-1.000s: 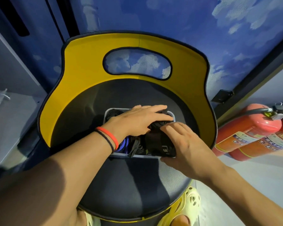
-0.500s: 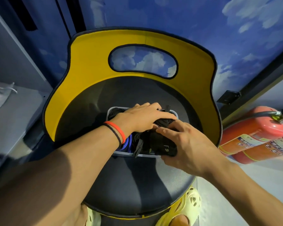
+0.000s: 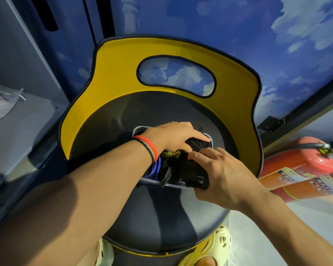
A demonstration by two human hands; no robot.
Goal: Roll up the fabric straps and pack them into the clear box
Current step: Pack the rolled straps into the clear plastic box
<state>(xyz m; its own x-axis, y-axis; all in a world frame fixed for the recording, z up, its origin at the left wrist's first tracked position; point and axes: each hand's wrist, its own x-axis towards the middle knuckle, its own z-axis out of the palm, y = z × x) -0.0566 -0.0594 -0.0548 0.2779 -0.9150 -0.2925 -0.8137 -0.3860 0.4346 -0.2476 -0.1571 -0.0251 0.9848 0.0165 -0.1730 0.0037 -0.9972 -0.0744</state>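
The clear box [image 3: 173, 185] sits on the black seat of a chair [image 3: 161, 217], stuffed with rolled black straps, a blue one [image 3: 156, 167] and a yellow-marked one [image 3: 169, 153]. My left hand [image 3: 173, 134] lies over the box's far half, fingers curled round a black strap roll [image 3: 197, 144]. At the box's near right corner my right hand [image 3: 225, 175] grips a larger black strap roll [image 3: 194, 174], thumb on top, pressing it into the box. Most of the box's inside is hidden by both hands.
The chair has a yellow backrest [image 3: 123, 77] with a cut-out handle. Two red fire extinguishers [image 3: 300, 169] lie on the floor to the right. A grey shelf [image 3: 13, 131] stands at the left. Yellow clogs [image 3: 217, 244] show below the seat.
My left hand's fingers have curled from flat on the straps to gripping a black roll at the far side. My right hand stays on the near black roll. The camera has moved closer.
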